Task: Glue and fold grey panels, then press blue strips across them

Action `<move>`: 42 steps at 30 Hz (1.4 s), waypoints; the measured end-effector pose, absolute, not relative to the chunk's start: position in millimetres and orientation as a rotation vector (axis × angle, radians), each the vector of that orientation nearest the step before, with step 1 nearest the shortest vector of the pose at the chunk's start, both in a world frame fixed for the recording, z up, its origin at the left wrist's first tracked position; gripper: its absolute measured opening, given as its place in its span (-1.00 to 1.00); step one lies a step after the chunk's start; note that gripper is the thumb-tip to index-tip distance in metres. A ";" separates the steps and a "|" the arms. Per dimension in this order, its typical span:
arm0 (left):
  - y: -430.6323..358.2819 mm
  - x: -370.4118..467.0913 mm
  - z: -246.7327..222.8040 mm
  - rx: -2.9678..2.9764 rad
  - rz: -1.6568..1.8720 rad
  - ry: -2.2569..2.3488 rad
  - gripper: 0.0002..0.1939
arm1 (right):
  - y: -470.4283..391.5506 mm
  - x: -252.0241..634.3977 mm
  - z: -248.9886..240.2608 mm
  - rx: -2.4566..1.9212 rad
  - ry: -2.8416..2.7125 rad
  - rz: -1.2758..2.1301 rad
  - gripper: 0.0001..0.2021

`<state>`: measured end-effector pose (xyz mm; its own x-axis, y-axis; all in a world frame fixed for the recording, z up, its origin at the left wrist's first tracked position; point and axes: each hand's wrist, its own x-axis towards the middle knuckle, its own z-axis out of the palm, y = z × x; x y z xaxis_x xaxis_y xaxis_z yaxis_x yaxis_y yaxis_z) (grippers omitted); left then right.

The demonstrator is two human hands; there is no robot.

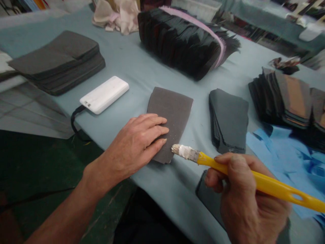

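My left hand (142,137) lies flat, fingers stretched out, on a dark grey-brown rectangular sheet (172,108) near the table's front edge. In my right hand (243,189) is a paintbrush (213,164) with a yellow handle, gripped between thumb and fingers. White paste coats its bristles, and the tip is at the sheet's right edge, close to the lower corner. Whether the bristles touch the sheet I cannot tell. Partly hidden beneath my right hand is another dark piece (209,195). A stack of dark green-grey pieces (230,118) sits right of the sheet.
A white power bank (105,94) with a black cable lies at the table's left edge. Behind it is a stack of dark sheets (61,61). A large dark bundle (177,44) tied with a pink band stands at the back. Bundled pieces (291,98) and blue scraps (276,145) lie right.
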<state>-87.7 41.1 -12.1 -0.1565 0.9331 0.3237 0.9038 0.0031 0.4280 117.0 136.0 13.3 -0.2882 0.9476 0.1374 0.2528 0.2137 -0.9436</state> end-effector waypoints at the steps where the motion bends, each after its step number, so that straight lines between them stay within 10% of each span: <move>1: 41.3 -87.5 -12.5 2.002 0.867 2.185 -0.71 | 135.3 117.3 13.0 -1.125 -1.712 1.103 -0.59; 42: 40.5 -87.2 -23.2 1.977 0.954 2.211 -0.74 | 133.7 108.9 25.7 -1.168 -1.665 1.347 -0.56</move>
<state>-87.2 40.5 -23.2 -0.1948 0.9083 0.3701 0.8925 0.0077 0.4510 108.9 133.7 25.7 -0.3590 0.9330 -0.0255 0.2197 0.0580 -0.9738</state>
